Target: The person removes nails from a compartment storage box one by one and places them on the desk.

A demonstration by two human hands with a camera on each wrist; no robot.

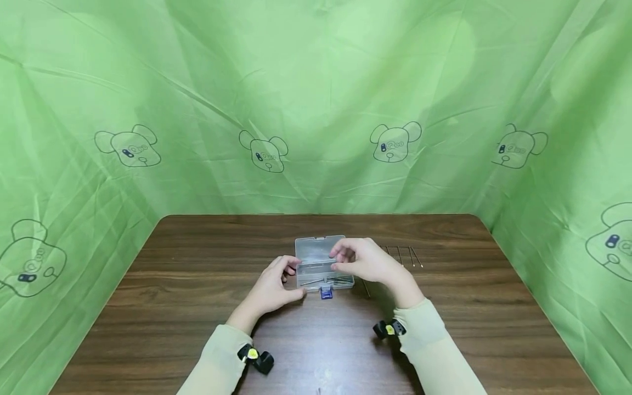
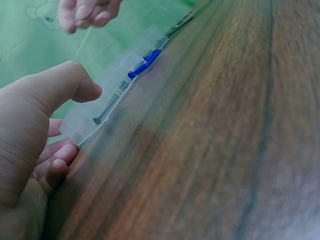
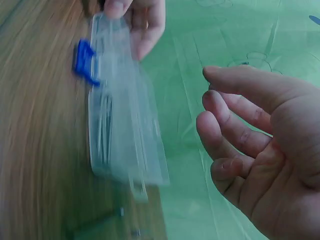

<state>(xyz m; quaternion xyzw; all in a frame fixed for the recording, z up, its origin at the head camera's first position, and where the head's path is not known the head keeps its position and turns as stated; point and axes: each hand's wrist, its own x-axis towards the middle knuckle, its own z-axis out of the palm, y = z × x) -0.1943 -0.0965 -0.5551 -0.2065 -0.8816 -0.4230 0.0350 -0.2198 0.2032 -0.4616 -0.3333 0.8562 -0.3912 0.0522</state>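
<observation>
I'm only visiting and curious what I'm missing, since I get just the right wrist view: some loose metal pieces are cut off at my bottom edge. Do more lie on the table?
Observer: Yes, the head view shows several long nails in a row, on the far side of the right hand from the clear box.
Operator: Is the person wearing anything on the arms?
Observer: A small black device at each wrist, over the pale sleeves.
Operator: And the bits of drawing on my green background?
Observer: In the head view they are whole: round-eared animal faces on green cloth.
</observation>
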